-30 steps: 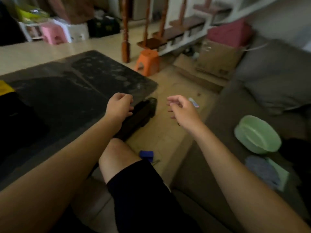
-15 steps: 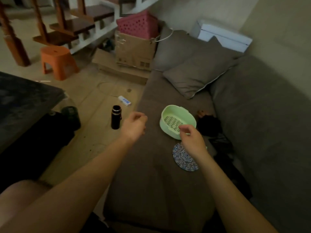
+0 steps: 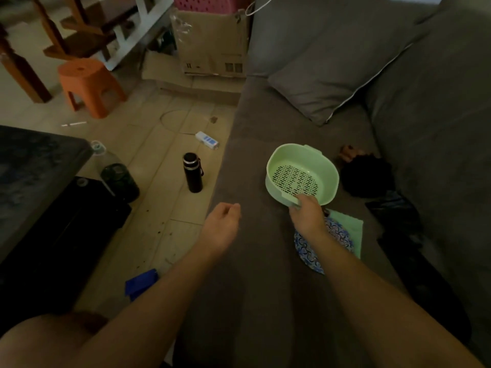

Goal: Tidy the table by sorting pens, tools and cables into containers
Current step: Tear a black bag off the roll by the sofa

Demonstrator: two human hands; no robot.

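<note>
Grip of R hand (image 3: 308, 216) on green basket (image 3: 328, 181) handle; L hand (image 3: 221, 227) loose & empty

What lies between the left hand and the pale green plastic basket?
Only bare grey sofa seat between left hand and green basket, in head view.

Pale green slotted basket (image 3: 303, 174), upright on grey sofa (image 3: 255, 261)

No legible text, labels or numbers.
</note>
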